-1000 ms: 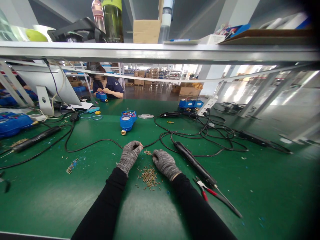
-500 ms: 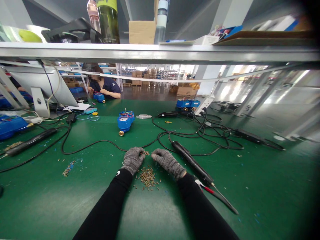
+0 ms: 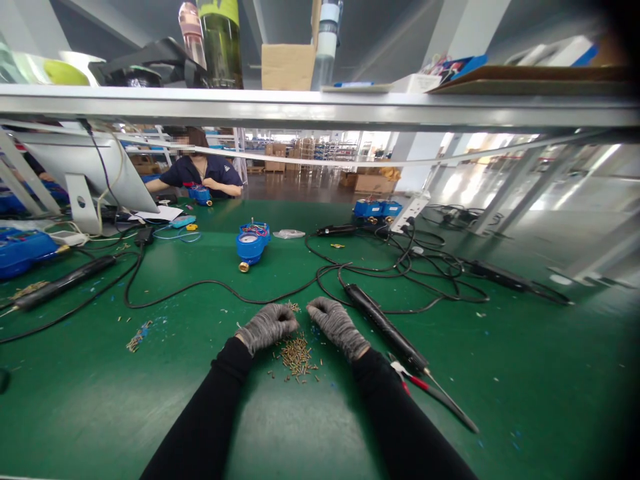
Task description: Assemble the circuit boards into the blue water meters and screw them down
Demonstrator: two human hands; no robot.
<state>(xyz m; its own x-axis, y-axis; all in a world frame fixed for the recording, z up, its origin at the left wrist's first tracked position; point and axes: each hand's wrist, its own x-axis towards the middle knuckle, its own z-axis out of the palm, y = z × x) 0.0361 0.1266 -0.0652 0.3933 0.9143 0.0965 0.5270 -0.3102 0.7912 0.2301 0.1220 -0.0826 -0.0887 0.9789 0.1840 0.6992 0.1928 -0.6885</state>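
My left hand (image 3: 267,327) in a grey knit glove rests on the green mat with its fingers curled, right at the left edge of a pile of small brass screws (image 3: 296,357). My right hand (image 3: 334,321), gloved the same, lies just right of the pile with fingers bent inward. Whether either hand pinches a screw is hidden. A few more screws (image 3: 295,307) lie between the fingertips. A black electric screwdriver (image 3: 387,330) lies diagonally beside my right wrist.
Red-handled pliers (image 3: 415,383) lie by my right forearm. A blue water meter (image 3: 251,243) stands further back, black cables (image 3: 400,270) loop across the mat, another screwdriver (image 3: 60,283) lies at left. A co-worker (image 3: 197,173) sits across the bench. A metal shelf (image 3: 320,107) hangs overhead.
My left hand has slid down and right toward the screw pile; my right hand has edged up and closer to the left. Across the bench, the co-worker's arm now reaches out to the left.
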